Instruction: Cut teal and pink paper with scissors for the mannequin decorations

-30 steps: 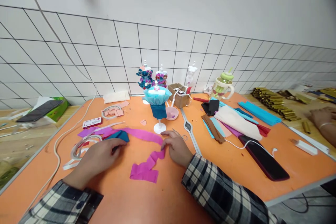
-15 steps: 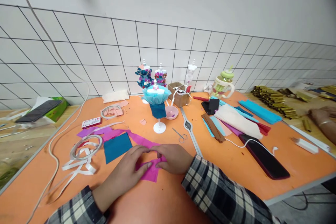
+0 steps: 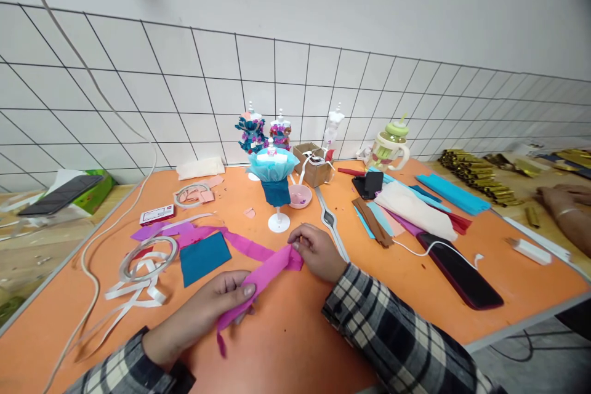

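Note:
A long magenta crepe paper strip point(image 3: 270, 272) stretches between my hands, slanting up to the right. My left hand point(image 3: 226, 295) grips its lower end, thumb on top, and a narrow tail dangles below. Fingertips of my right hand point(image 3: 318, 251) pinch the upper end. From there the strip runs back leftward over the table, beside a teal paper square point(image 3: 205, 258). Behind my hands stands a small dress-form stand point(image 3: 278, 221) wearing a teal skirt and a light blue ruffle. A pink bowl point(image 3: 301, 196) sits just behind it.
White tape rolls point(image 3: 148, 258) and curled strips lie at the left. Toward the right are folded crepe papers point(image 3: 415, 209), a phone point(image 3: 462, 271) with a white cable, and a green-lidded bottle point(image 3: 390, 144). Another person's hand point(image 3: 566, 206) rests at the far right.
My hands have moved apart, the right one up and to the right. The magenta strip, bunched low between them before, is now lifted and drawn out lengthwise.

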Action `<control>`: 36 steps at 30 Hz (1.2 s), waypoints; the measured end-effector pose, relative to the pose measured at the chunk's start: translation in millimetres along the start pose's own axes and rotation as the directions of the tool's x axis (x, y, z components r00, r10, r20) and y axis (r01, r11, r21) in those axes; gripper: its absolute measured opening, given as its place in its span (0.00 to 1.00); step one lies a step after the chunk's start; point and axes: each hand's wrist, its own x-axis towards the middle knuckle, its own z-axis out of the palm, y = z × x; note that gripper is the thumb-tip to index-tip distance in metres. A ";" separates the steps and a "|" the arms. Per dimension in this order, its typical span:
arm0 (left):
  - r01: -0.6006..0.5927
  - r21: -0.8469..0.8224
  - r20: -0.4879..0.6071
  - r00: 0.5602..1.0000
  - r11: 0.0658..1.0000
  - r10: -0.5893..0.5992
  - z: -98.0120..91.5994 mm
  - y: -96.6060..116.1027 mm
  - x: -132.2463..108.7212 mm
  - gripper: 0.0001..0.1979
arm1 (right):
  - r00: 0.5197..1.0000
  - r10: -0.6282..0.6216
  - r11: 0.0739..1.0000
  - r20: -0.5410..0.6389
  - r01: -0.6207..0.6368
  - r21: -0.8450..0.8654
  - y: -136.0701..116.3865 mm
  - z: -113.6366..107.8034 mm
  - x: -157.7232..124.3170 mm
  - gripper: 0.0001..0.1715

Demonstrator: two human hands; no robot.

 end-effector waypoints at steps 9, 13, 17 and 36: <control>0.063 0.184 0.105 0.991 0.981 -0.084 -11.7 11.0 -5.6 0.23 | 1.000 0.005 0.999 0.022 -0.004 -0.045 13.7 3.9 -0.2 0.11; -0.084 0.632 -0.331 0.869 0.770 0.367 -9.5 13.4 -10.3 0.27 | 0.985 -0.101 0.994 0.137 0.105 -0.022 -6.3 11.6 -5.9 0.08; -0.217 0.630 -0.241 0.858 0.745 0.454 6.1 11.3 -6.2 0.19 | 0.976 -0.130 0.990 0.174 0.137 -0.033 -25.0 24.1 -13.1 0.11; -0.129 -0.740 -0.323 0.929 0.661 -0.181 10.3 0.6 9.7 0.11 | 0.890 0.455 0.697 0.029 -0.336 -0.633 1.6 -59.3 -6.7 0.07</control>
